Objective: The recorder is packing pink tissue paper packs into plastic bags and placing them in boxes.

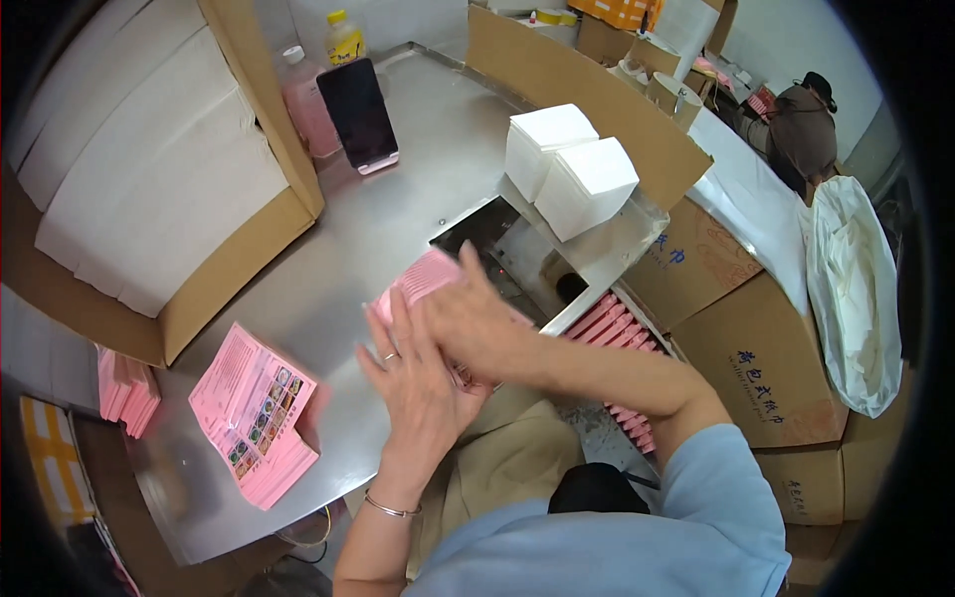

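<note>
On the steel desk we see both hands pressed around 1 bundle of pink packets near the desk's middle. Our left hand, ring on a finger, lies flat with fingers spread against it; our right hand curls over the top, gripping it. A stack of pink leaflets lies to the left, 2 white blocks beyond.

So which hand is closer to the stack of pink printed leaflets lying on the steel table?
Left. The left hand lies just right of the stack of pink printed leaflets; the right hand is farther right, crossing above it.
</note>
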{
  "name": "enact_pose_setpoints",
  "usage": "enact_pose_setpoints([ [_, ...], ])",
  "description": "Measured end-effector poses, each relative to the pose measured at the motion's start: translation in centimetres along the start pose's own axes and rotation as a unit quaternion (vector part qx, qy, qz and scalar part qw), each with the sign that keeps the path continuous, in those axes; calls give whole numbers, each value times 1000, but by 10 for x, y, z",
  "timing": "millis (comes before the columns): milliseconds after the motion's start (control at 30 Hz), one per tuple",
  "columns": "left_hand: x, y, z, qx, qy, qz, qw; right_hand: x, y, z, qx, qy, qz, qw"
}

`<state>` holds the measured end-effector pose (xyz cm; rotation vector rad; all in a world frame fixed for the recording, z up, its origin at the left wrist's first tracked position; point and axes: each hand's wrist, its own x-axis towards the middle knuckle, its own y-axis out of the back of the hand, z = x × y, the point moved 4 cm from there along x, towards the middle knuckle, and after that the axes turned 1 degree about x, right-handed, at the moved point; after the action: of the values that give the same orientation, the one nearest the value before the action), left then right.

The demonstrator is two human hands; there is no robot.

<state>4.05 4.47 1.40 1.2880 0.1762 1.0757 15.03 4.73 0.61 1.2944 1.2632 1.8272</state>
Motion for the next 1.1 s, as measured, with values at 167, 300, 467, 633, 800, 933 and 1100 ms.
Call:
enact_pose_setpoints([
  [167, -11, 5, -20, 78, 9, -37, 996, -25, 57, 39, 34, -67, 210, 975],
  [300, -9, 9, -10, 76, 67, -53, 993, -42, 87, 140, -217, -303, 118, 921],
  [467, -9, 17, -10, 90, -19, -7, 996, -59, 65, 168, -85, -347, 105, 928],
  [633, -12, 7, -10, 70, -38, -53, 995, -61, 74, 169, -104, -280, 233, 926],
  [800, -14, 6, -1, -41, -66, -97, 992, -52, 62, 152, -124, -279, 230, 924],
  [933, -18, 6, -2, -56, -62, -90, 992, -49, 72, 166, -95, -325, 166, 926],
  [1100, -20, 6, 1, -30, -58, -82, 995, -56, 71, 167, -83, -306, 161, 935],
])
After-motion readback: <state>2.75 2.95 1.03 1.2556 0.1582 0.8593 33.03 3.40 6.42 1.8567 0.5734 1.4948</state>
